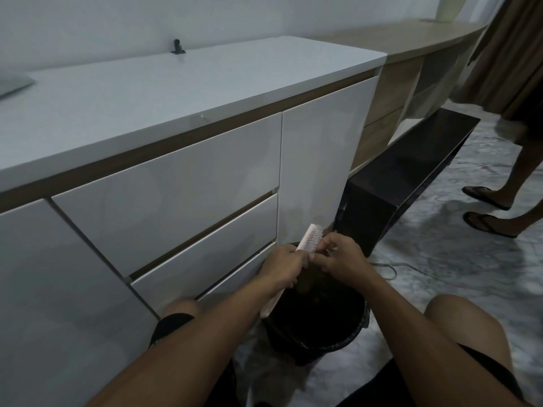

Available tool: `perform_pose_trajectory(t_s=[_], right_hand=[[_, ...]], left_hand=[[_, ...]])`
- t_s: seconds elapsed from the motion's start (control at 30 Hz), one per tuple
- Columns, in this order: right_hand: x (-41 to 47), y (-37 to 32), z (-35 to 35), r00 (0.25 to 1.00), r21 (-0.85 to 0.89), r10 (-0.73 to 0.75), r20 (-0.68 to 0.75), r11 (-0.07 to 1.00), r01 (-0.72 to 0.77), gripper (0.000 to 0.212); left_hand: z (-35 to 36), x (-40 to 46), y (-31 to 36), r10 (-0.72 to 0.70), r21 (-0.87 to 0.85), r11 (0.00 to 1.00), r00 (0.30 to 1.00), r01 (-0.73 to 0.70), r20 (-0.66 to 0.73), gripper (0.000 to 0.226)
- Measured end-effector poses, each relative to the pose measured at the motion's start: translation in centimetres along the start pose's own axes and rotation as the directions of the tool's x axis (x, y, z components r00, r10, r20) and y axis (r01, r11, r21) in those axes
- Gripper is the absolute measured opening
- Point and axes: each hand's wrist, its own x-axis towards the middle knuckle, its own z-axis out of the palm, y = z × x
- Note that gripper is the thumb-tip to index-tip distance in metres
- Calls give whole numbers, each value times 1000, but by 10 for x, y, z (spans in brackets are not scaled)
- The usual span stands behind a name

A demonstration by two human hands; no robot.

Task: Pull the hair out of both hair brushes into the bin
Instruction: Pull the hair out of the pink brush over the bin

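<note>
A pale pink hair brush [311, 238] is held upright over a black bin [349, 333] that stands on the floor between my knees. My left hand [282, 267] is wrapped around the brush's middle, with the handle end poking out below it above the bin's rim. My right hand [340, 255] pinches at the bristles on the brush's right side with fingertips together; any hair between them is too small to make out. The inside of the bin is dark, with a brownish mass showing under my hands. Only one brush is in view.
A white cabinet with drawers [182, 183] stands right behind the bin. A low black bench [411, 171] lies to the right of it. Another person's legs in sandals [493, 207] stand at the far right on the marble floor. A thin cable [393, 267] runs along the floor.
</note>
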Motion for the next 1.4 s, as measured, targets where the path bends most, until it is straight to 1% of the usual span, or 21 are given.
perform_pose_trajectory(t_s=[0.07,0.13,0.17,0.23,0.3,0.37,0.43,0.5,0.53,0.6,0.63,0.73,0.8,0.87,0.93,1.03,1.1,1.13,1.23,1.33,1.4], right_hand=[[0,0,-1,999,26,30,14,999,-31,18],[0,-3,-3,995,38,52,84,998,-55,12],[0,-3,-4,990,9,64,129,998,-66,10],[0,-3,-5,977,-102,108,184,991,-91,4],[0,1,-6,978,-179,136,157,978,-107,4],[1,4,-6,987,-189,133,86,975,-115,9],[1,3,-6,991,-137,128,49,983,-120,12],[2,-2,-5,984,-35,161,79,987,-158,24],[1,-5,-4,973,56,200,115,977,-207,25],[-1,-12,-3,937,240,270,222,916,-321,15],[-2,-15,-4,916,297,290,278,881,-368,10],[-2,-13,-5,871,363,300,388,819,-444,6],[-1,-9,-5,866,369,284,411,817,-443,15],[-1,-8,-6,880,307,266,394,864,-398,24],[-1,-9,-7,895,205,265,358,913,-352,25],[2,-5,-8,917,-29,286,276,957,-290,27],[4,1,-6,941,-209,266,210,952,-222,30],[4,4,-4,950,-260,260,175,943,-210,31],[6,9,0,958,-286,253,134,936,-207,30],[8,13,6,949,-335,269,161,920,-204,28],[7,14,8,944,-397,284,169,896,-198,27]], left_hand=[[0,1,-1,4,14,1000,1000,-4,-12,18],[1,3,-2,17,33,999,999,-16,-40,25],[0,4,-3,29,43,999,997,-26,-68,29],[-2,6,-4,40,54,998,991,-33,-126,34],[-6,8,-4,35,48,998,989,-29,-141,35],[-9,8,-3,47,45,998,991,-42,-129,32],[-11,8,-2,56,36,998,991,-52,-121,28],[-10,7,-1,57,26,998,992,-54,-114,27],[-9,7,-1,59,23,998,993,-57,-106,25],[-6,5,0,73,15,997,994,-72,-79,19],[-5,4,0,82,16,997,994,-81,-66,17],[-5,4,-1,98,16,995,994,-98,-50,15],[-6,5,-3,103,13,995,993,-102,-49,18],[-8,6,-4,107,19,994,992,-106,-66,24],[-11,8,-7,111,33,994,988,-108,-103,28],[-16,11,-13,90,16,996,983,-89,-158,32],[-17,12,-17,89,19,996,978,-87,-189,32],[-18,14,-18,88,20,996,977,-86,-196,31],[-17,13,-18,48,-9,999,984,-50,-173,31],[-17,13,-18,-7,-54,999,989,-1,-147,33],[-16,13,-19,-12,-71,997,993,3,-122,34]])
